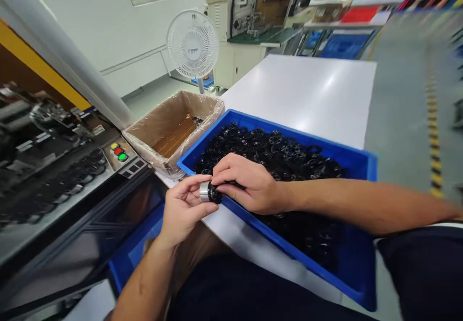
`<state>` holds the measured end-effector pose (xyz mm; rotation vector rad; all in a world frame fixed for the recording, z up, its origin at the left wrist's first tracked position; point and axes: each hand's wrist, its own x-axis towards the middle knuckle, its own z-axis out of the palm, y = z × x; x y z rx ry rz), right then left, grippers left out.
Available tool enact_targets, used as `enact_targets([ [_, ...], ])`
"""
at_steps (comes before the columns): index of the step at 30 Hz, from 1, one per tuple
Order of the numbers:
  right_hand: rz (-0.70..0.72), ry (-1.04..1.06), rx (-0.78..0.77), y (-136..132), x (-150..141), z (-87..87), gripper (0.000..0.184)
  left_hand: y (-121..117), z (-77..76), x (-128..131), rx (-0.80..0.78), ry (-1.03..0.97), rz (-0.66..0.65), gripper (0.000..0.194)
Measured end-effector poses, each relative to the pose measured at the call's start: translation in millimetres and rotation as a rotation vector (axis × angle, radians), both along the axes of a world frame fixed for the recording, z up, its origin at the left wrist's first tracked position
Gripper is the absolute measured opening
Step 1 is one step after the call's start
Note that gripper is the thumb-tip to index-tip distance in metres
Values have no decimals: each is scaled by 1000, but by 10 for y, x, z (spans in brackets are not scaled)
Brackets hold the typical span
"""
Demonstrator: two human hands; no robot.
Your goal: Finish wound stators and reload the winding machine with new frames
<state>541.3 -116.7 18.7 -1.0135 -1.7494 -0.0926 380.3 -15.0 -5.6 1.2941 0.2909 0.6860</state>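
Between thumb and fingers, my left hand (184,205) holds a short silver metal cylinder (204,192). A black ring-shaped part (215,194) sits against the cylinder's right end. From the right, my right hand (248,183) has its fingers closed at that black part; its fingertips partly cover it. Both hands are over the near left edge of a blue bin (300,258). Many loose black ring-shaped parts (278,142) fill the bin behind and below my right hand.
A plastic-lined carton (144,140) stands left of the bin, on the white table (300,89). Behind it is a white fan (193,46). At the left, a machine with coloured buttons (118,151) carries rows of dark parts. Another blue bin (135,253) is low, beside my left forearm.
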Motion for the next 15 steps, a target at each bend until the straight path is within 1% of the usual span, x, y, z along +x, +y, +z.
enact_targets([
  [3,-27,-28,74,43,16,-60,10,18,-42,12,98,71,96,49],
  [6,-16,-58,60,60,42,-131,16,49,-65,-24,234,149,201,53],
  [9,6,-104,48,76,73,-187,22,65,-57,-68,302,208,224,51],
  [12,-23,-157,105,91,89,-215,19,49,-47,-96,304,217,236,48],
  [15,-28,-195,123,80,84,-204,16,17,-32,-118,230,168,236,50],
])
